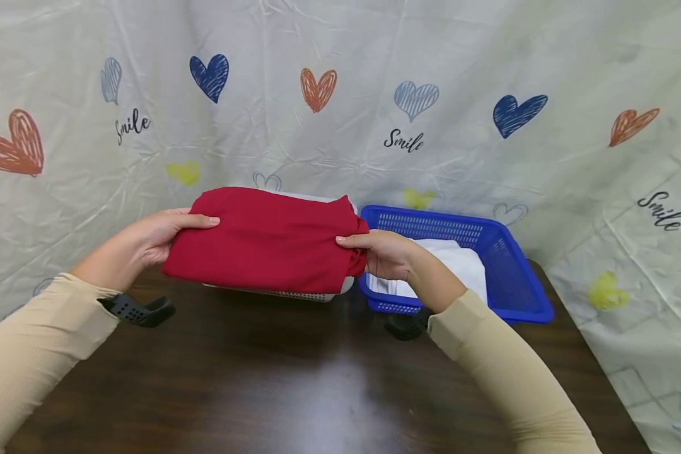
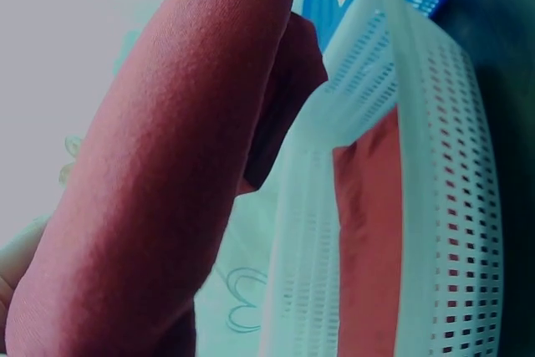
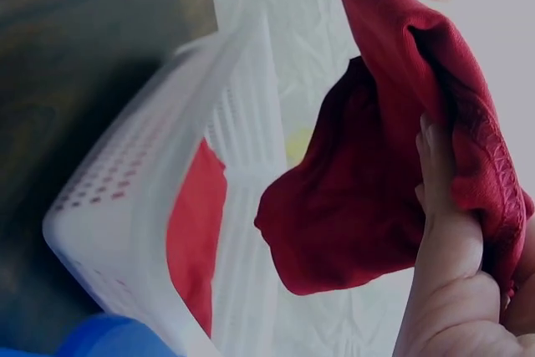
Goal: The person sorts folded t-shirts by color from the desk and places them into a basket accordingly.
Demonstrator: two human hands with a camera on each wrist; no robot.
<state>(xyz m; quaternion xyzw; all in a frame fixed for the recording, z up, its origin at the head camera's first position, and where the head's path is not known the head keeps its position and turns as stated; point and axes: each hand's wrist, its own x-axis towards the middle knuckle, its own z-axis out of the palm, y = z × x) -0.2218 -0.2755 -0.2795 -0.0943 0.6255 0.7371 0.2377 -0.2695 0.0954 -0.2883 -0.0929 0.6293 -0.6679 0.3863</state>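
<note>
Between my two hands is a folded red garment (image 1: 267, 243), held level over a white perforated basket (image 2: 410, 173) that it mostly covers in the head view. My left hand (image 1: 157, 236) grips its left end, thumb on top and fingers underneath. At the right end my right hand (image 1: 390, 253) pinches the folded layers the same way. Seen from the right wrist, a stitched edge (image 3: 493, 156) runs by the fingers and a loose fold hangs beneath. More red cloth (image 2: 368, 232) lies inside the white basket, below and apart from the held garment.
A blue perforated basket (image 1: 522, 284) stands right of the white one, with folded white cloth (image 1: 459, 265) in it. Both stand on a dark wooden table (image 1: 232, 378). Behind them hangs a pale curtain (image 1: 346, 139) printed with hearts. Black bands (image 1: 139, 310) circle the wrists.
</note>
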